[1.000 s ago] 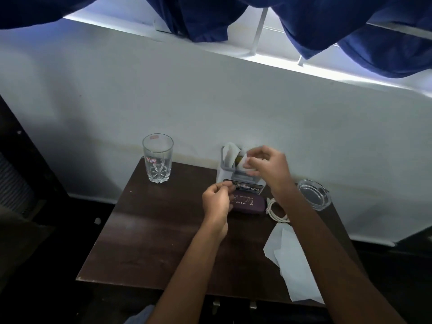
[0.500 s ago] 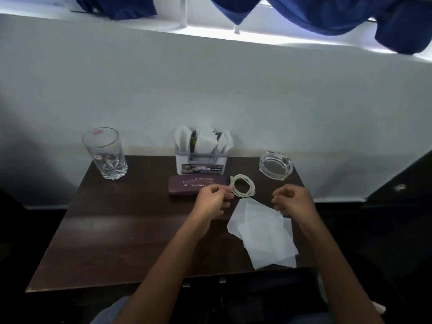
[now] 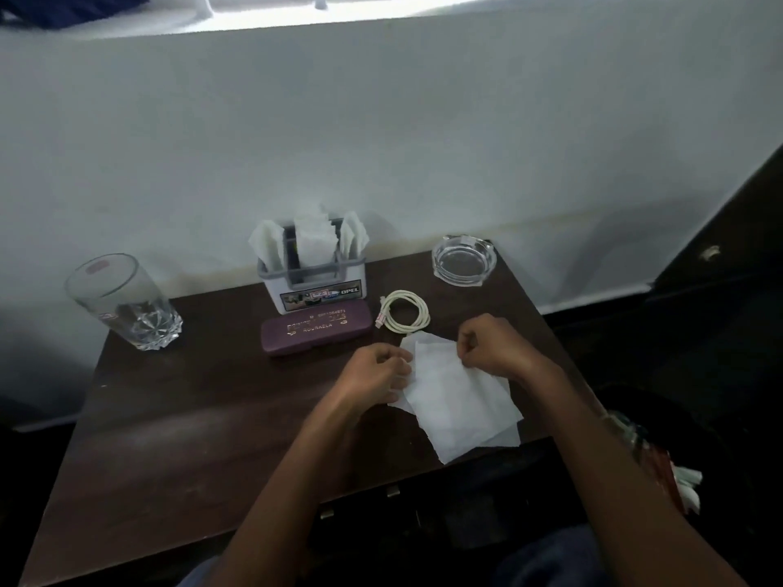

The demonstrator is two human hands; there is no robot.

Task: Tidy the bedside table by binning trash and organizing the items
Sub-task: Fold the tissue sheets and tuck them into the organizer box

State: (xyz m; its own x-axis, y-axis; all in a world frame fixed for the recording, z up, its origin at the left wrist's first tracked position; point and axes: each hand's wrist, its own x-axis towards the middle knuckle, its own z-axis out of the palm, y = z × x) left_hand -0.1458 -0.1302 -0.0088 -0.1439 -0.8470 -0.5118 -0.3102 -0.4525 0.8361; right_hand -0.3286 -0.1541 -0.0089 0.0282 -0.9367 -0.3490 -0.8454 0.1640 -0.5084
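A: Where is the white tissue paper (image 3: 455,400) found, taking the purple glasses case (image 3: 315,328) as the landmark?

B: It is spread flat on the dark wooden table (image 3: 178,425), in front of the case and to its right, with its near corner reaching the table's front edge.

A: How are the hands seen?

B: The left hand (image 3: 373,377) is curled at the paper's left edge, just in front of the case's right end; its fingertips are bunched against the paper. The right hand (image 3: 493,347) is closed loosely at the paper's far edge, to the right of the case, with thumb and forefinger pressed together. Whether paper is actually caught between them cannot be told.

A: What else is placed around the case?

B: A grey napkin holder (image 3: 311,271) filled with white napkins is set directly behind it, touching or nearly so. A coiled white cable (image 3: 402,317) is laid just beside its right end. A glass ashtray (image 3: 464,260) is seen further right, behind the cable. A clear drinking glass (image 3: 123,300) is stood well apart to the left.
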